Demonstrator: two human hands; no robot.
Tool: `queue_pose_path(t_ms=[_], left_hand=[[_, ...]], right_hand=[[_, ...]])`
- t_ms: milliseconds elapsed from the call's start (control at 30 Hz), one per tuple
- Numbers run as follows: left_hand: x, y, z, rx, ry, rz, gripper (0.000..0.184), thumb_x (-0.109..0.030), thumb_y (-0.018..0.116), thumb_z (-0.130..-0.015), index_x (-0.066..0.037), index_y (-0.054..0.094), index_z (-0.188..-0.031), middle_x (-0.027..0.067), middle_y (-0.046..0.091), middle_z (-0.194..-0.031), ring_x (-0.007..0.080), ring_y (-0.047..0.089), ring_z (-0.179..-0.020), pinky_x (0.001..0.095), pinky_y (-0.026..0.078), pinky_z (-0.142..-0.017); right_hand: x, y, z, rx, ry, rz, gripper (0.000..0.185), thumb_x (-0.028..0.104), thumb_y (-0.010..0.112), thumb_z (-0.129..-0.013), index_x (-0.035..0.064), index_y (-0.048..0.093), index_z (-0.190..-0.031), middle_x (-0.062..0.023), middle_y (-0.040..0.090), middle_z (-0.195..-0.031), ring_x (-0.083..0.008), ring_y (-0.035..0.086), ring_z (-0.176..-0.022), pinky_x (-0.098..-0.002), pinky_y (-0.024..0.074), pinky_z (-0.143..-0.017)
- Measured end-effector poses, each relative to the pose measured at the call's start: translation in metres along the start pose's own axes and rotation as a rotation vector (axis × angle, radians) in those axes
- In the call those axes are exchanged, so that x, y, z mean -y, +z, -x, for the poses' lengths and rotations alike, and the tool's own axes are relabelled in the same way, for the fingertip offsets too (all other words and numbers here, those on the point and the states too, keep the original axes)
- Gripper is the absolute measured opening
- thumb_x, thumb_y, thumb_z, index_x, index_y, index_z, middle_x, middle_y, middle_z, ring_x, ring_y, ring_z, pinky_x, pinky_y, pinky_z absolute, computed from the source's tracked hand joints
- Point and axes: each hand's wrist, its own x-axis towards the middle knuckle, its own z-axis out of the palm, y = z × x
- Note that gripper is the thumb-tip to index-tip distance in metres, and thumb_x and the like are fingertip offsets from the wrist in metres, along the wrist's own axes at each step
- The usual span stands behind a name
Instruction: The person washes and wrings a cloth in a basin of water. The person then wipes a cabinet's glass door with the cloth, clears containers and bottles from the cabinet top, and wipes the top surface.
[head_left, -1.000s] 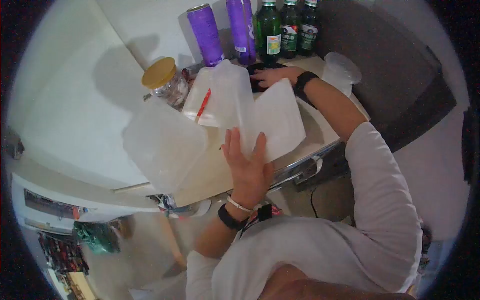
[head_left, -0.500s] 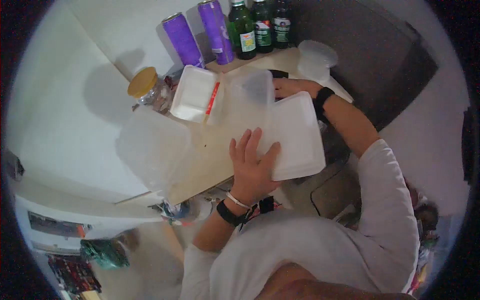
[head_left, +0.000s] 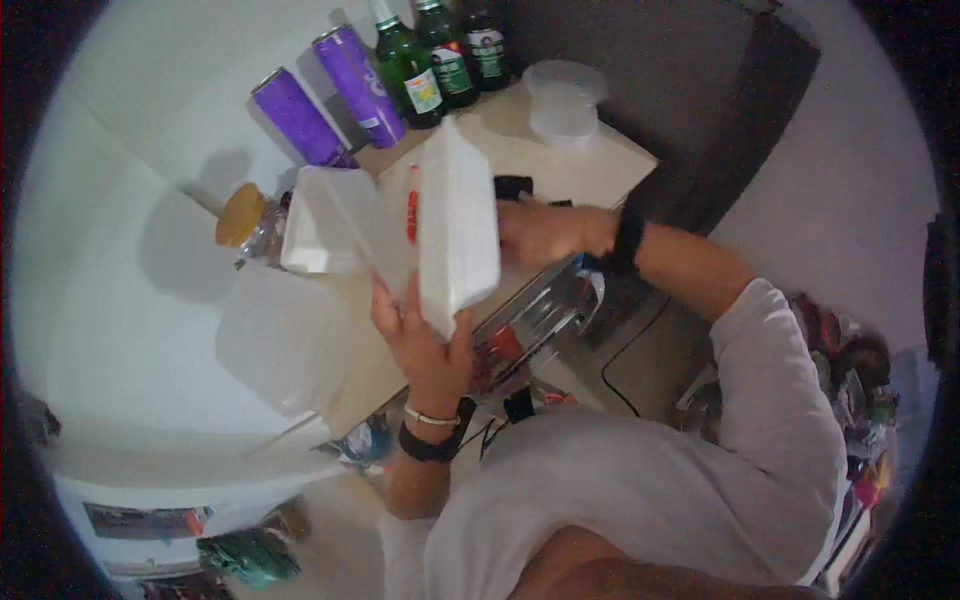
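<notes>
My left hand [head_left: 425, 345] grips the lower end of a white foam container [head_left: 458, 225], which is tilted up on its edge over the table. A clear plastic container [head_left: 365, 215] leans beside it, next to my left fingers. My right hand [head_left: 545, 232] is right of the foam container near a black object [head_left: 514, 187]; its fingers are blurred and partly hidden, so what they hold is unclear. A red-marked strip [head_left: 411, 205] shows behind the foam container. Another white foam tray [head_left: 315, 240] lies further left.
Purple cans [head_left: 360, 85] and green bottles [head_left: 408, 70] stand at the back of the table [head_left: 610, 160]. Clear round tubs [head_left: 563, 105] sit at the back right. A jar with a yellow lid [head_left: 243, 215] and a translucent sheet-like container [head_left: 280, 340] are at the left.
The foam container has been tipped upright and moved left with my left hand. My right hand has come forward, closer to the table's front edge. The view has shifted right.
</notes>
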Motion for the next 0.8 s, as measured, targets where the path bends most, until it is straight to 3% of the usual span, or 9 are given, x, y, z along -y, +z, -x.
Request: queue_pose_path(t_ms=[133, 233, 300, 367, 400, 467, 667, 767, 800], left_hand=[[0.003, 0.001, -0.005, -0.010, -0.087, -0.010, 0.058, -0.027, 0.060, -0.077, 0.006, 0.040, -0.121, 0.0306, 0.023, -0.132, 0.0439, 0.027, -0.120, 0.0475, 0.024, -0.098], [0.010, 0.004, 0.001, -0.016, -0.132, 0.092, 0.064, -0.029, 0.057, -0.079, 0.006, 0.032, -0.125, 0.0291, 0.022, -0.133, 0.0420, 0.026, -0.122, 0.0465, 0.023, -0.099], [0.022, 0.010, 0.017, -0.028, -0.203, 0.150, 0.068, -0.029, 0.057, -0.079, 0.005, 0.026, -0.128, 0.0278, 0.021, -0.133, 0.0408, 0.026, -0.122, 0.0460, 0.022, -0.099], [0.025, 0.011, 0.023, -0.043, -0.271, 0.205, 0.071, -0.030, 0.057, -0.079, 0.004, 0.021, -0.131, 0.0265, 0.021, -0.134, 0.0396, 0.025, -0.123, 0.0455, 0.022, -0.100], [0.022, 0.010, 0.023, -0.057, -0.295, 0.245, 0.074, -0.029, 0.057, -0.079, 0.004, 0.017, -0.132, 0.0254, 0.020, -0.135, 0.0384, 0.025, -0.124, 0.0450, 0.021, -0.100], [0.020, 0.011, 0.022, -0.072, -0.322, 0.289, 0.076, -0.029, 0.057, -0.080, 0.003, 0.012, -0.133, 0.0242, 0.020, -0.135, 0.0372, 0.025, -0.125, 0.0445, 0.021, -0.101], [0.037, 0.018, 0.041, -0.087, -0.383, 0.438, 0.065, -0.019, 0.058, -0.080, 0.004, 0.025, -0.130, 0.0225, 0.017, -0.137, 0.0342, 0.020, -0.128, 0.0418, 0.019, -0.102], [0.028, 0.019, 0.041, -0.169, -0.504, 0.444, 0.045, -0.012, 0.056, -0.081, 0.005, 0.039, -0.120, 0.0201, 0.036, -0.126, 0.0292, 0.039, -0.115, 0.0372, 0.032, -0.094], [0.017, 0.017, 0.037, -0.171, -0.511, 0.473, 0.035, -0.015, 0.056, -0.082, 0.002, 0.044, -0.110, 0.0149, 0.047, -0.108, 0.0228, 0.046, -0.095, 0.0324, 0.039, -0.078]], right_hand=[[0.014, 0.010, 0.027, 0.010, -0.067, 0.100, 0.046, 0.030, 0.041, -0.087, 0.0174, 0.034, -0.131, -0.0124, 0.030, -0.137, -0.0350, 0.027, -0.126, -0.0645, 0.0236, -0.095], [0.004, 0.005, 0.048, 0.013, 0.022, 0.116, 0.042, 0.020, 0.044, -0.087, 0.0082, 0.039, -0.127, -0.0155, 0.035, -0.133, -0.0344, 0.031, -0.123, -0.0551, 0.0254, -0.099], [-0.039, 0.011, 0.054, -0.202, -0.002, 0.275, 0.041, 0.018, 0.045, -0.086, 0.0022, 0.041, -0.124, -0.0186, 0.041, -0.127, -0.0342, 0.036, -0.120, -0.0456, 0.0301, -0.100], [-0.056, -0.007, 0.065, -0.156, 0.266, 0.500, 0.041, 0.016, 0.047, -0.083, -0.0016, 0.043, -0.120, -0.0206, 0.044, -0.124, -0.0341, 0.038, -0.119, -0.0407, 0.0328, -0.099], [-0.060, -0.009, 0.070, -0.324, 0.283, 0.365, 0.040, 0.013, 0.048, -0.081, -0.0023, 0.044, -0.118, -0.0227, 0.044, -0.123, -0.0355, 0.040, -0.117, -0.0395, 0.0337, -0.098], [-0.057, -0.005, 0.063, -0.254, 0.281, 0.393, 0.041, 0.012, 0.048, -0.080, -0.0029, 0.044, -0.118, -0.0237, 0.043, -0.123, -0.0361, 0.039, -0.117, -0.0397, 0.0337, -0.098], [0.008, 0.017, 0.033, -0.259, 0.203, 0.264, 0.051, 0.016, 0.053, -0.077, -0.0073, 0.040, -0.120, -0.0274, 0.039, -0.124, -0.0393, 0.035, -0.120, -0.0424, 0.0303, -0.100], [-0.008, 0.002, 0.027, -0.106, 0.082, 0.373, 0.051, 0.016, 0.053, -0.078, -0.0067, 0.038, -0.122, -0.0284, 0.039, -0.124, -0.0403, 0.036, -0.119, -0.0434, 0.0303, -0.100], [-0.006, -0.013, 0.020, 0.041, 0.164, 0.278, 0.051, 0.017, 0.052, -0.079, -0.0071, 0.037, -0.122, -0.0293, 0.039, -0.123, -0.0410, 0.037, -0.118, -0.0439, 0.0314, -0.099]])
